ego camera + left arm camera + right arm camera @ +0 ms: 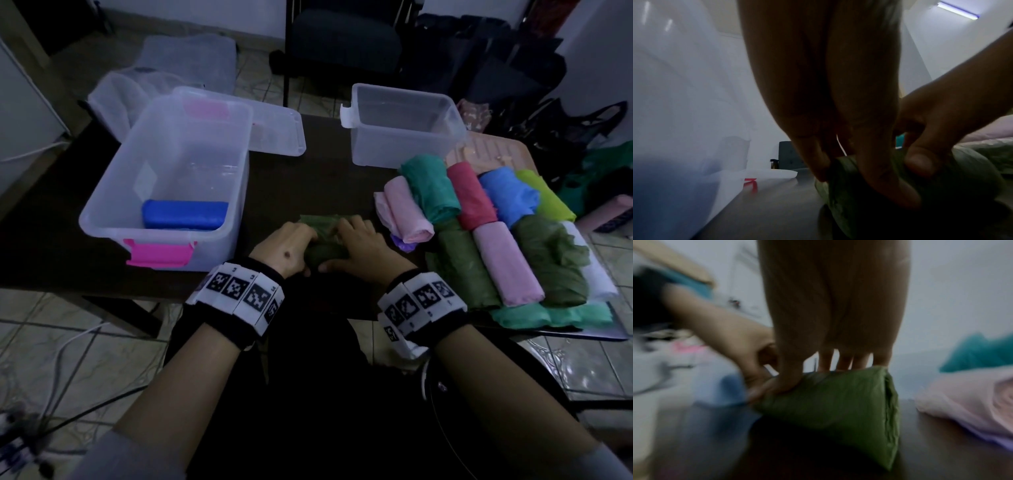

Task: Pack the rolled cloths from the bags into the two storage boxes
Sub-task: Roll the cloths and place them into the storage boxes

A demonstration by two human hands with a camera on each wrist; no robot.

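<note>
— Where's the green cloth (323,240)?
— On the dark table (325,164), at the near edge, between the two boxes. Held by both hands at once: left hand (286,248) curled round its left end, right hand (356,248) over the right end, thumb tucked at the near side.
— Long axis?
— Roughly left to right, across the body. Rolled part near, a loose flap trailing away toward the far side.
— Which box lies closer?
— Left box (102,219), just beside the left hand, with one blue roll (185,214) already lying along its near wall. Right box (404,150) farther off, up and to the right, looking bare inside. Probably a short swing left, roll kept parallel to the blue one.
— Anything hard to make out?
— Plenty. Dim light throughout. Right wrist view smeared by blur. Underside of the roll and the fingertips behind it hidden. Pile of rolls (496,240) at right partly overlapping, so no sure count. Bags beyond the table too dark to read.
</note>
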